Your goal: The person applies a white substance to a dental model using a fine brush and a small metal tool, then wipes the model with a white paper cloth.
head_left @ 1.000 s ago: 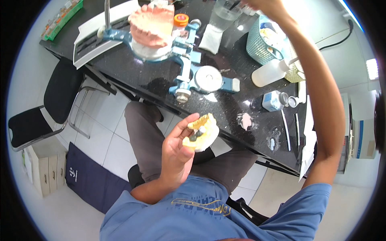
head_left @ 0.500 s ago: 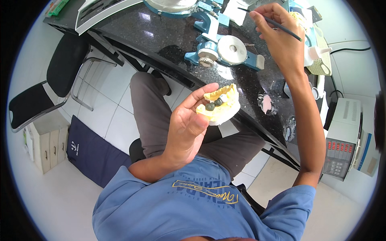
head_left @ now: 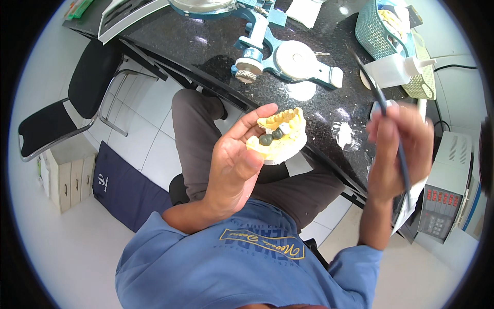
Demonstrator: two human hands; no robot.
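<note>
My left hand (head_left: 230, 165) grips a yellow-and-white dental cast (head_left: 282, 150) from its left side, with the thumb in front and fingers behind. Dark green tooth crowns (head_left: 266, 139) sit on the cast's near row, beside a pale whitish tooth (head_left: 284, 127). Out to the right, my right hand (head_left: 401, 149) is smeared by motion and closed around a slim dark brush (head_left: 380, 95). The brush's thin tip points up and away over the black table, apart from the cast.
Blue dental articulators (head_left: 296, 61) stand on the black speckled table (head_left: 206, 56). A white squeeze bottle (head_left: 388, 71) lies by a blue-green basket (head_left: 370, 33). A whitish smear (head_left: 343, 135) marks the tabletop. At right is a control unit (head_left: 441, 201); a black chair (head_left: 90, 82) stands left.
My right hand has moved with the brush from the table's far side toward me and to the right. My left hand still holds the cast at nearly the same place.
</note>
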